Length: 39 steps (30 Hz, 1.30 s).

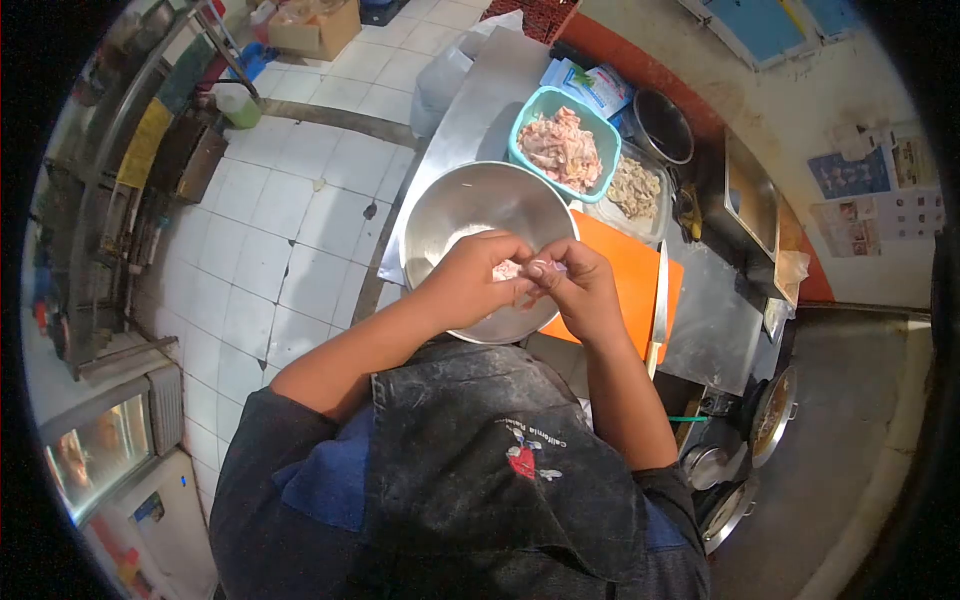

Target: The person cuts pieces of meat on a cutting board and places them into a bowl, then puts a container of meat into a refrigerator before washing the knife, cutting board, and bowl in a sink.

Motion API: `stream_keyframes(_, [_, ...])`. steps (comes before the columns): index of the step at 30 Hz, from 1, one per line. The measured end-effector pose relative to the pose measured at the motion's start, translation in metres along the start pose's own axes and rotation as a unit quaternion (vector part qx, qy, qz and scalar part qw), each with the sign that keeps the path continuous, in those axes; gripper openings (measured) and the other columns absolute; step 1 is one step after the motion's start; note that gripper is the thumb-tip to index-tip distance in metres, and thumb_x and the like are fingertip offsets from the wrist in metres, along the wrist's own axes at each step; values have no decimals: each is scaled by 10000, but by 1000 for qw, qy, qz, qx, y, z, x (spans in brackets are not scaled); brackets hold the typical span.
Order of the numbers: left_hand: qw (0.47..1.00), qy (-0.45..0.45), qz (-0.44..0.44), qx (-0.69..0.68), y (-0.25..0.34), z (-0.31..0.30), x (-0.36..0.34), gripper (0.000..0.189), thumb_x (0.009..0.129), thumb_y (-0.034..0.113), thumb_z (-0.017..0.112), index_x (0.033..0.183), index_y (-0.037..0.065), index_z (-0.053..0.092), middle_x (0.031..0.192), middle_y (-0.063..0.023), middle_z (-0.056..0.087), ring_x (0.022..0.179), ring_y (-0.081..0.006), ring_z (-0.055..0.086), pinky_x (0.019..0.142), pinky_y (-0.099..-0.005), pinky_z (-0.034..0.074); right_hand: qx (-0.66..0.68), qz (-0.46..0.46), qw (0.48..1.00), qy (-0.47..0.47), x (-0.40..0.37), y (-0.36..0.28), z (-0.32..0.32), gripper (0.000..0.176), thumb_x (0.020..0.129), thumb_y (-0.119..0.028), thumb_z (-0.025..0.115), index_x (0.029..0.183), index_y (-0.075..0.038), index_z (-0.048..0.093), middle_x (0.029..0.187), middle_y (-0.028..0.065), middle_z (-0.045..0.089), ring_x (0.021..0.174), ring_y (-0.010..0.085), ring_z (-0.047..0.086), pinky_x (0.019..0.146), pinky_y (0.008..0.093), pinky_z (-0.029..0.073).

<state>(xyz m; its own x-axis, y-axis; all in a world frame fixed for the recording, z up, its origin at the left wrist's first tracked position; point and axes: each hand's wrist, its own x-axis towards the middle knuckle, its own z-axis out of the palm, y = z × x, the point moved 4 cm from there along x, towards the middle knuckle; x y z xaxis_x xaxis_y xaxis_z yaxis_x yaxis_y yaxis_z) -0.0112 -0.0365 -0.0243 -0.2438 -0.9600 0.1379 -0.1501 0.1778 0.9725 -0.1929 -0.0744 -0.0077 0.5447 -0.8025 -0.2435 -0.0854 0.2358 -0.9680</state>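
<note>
Both my hands meet above the large metal bowl (420,215). My left hand (478,275) has its thumb and fingers pinched on a small pinkish piece of raw meat (530,298). From the other side my right hand (580,290) pinches the same piece, which is mostly hidden by the fingers. Inside the bowl, more pale pink meat (507,270) shows between the hands. A turquoise tub (517,130) heaped with raw meat (565,150) stands just beyond the bowl.
Right of the bowl lies an orange cutting board (615,265) with a long knife (661,300) along its edge. A clear container (655,215) holds greyish pieces. A black bowl (663,127) and metal trays (750,190) line the wall. Pans (775,415) stand at right.
</note>
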Motion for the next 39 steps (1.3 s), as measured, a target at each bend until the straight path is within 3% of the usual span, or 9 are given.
stream_keyframes(1, [1000,0,0,-1,2,-1,0,237,938,85,793,1138,10,690,1068,-90,710,1046,-195,710,892,-372,565,-1,1,1000,1,-1,1,-2,116,1033,-86,770,1032,-13,679,943,29,735,876,100,699,784,273,573])
stream_keyframes(3, [964,-55,-205,-160,-6,2,-4,140,969,44,747,1048,27,633,1034,-45,696,1005,-129,680,865,-333,553,-16,-7,1000,2,-2,5,-11,126,1011,-83,799,1017,-25,687,933,10,720,849,84,661,761,255,542])
stream_keyframes(6, [970,1,-143,-194,-29,-1,-7,136,991,4,689,999,59,564,1035,-28,683,983,-96,645,847,-306,536,-134,-51,990,-5,-6,2,-24,133,1003,-85,810,1012,-43,684,924,-12,700,856,75,626,769,256,516])
stream_keyframes(10, [969,47,-120,-211,-30,-11,-6,170,981,-15,669,994,67,521,1020,-27,682,971,-89,625,834,-294,530,-45,-14,998,37,-8,19,-43,107,1020,-80,784,1029,-53,682,950,-17,691,894,78,619,803,270,511])
stream_keyframes(16, [983,-84,-163,29,-18,-6,0,288,909,55,778,1148,53,618,1122,-97,689,991,-208,682,886,-355,540,39,-97,993,61,-14,4,-49,74,1062,-94,722,1100,-47,679,1007,-11,698,879,84,617,807,271,514])
stream_keyframes(21, [991,1,109,75,18,34,25,363,909,170,858,1198,55,670,1067,-100,709,1046,-251,690,912,-365,538,-137,-68,988,-26,-29,-14,-62,85,1044,-104,745,1077,-33,712,967,22,718,858,98,652,774,271,532])
stream_keyframes(30, [983,-128,-75,-105,15,143,62,172,1026,62,749,984,60,582,920,29,601,849,-53,559,739,-259,475,-1,-53,998,45,-104,15,-190,107,1083,-118,704,1092,-15,676,972,27,720,864,109,683,784,279,566])
stream_keyframes(38, [947,-159,-274,-56,-67,267,101,184,957,6,757,1046,13,595,944,-92,663,843,-178,692,786,-328,570,-155,98,979,93,-104,131,-322,273,1055,-259,743,1183,-19,711,954,55,758,897,189,719,779,358,550])
stream_keyframes(39, [971,-124,-113,168,-76,276,115,237,906,9,769,1104,-2,639,1045,-159,702,980,-306,731,880,-409,588,-301,88,934,173,-93,126,-331,292,1042,-282,749,1212,-46,725,993,97,761,935,251,734,789,386,560])
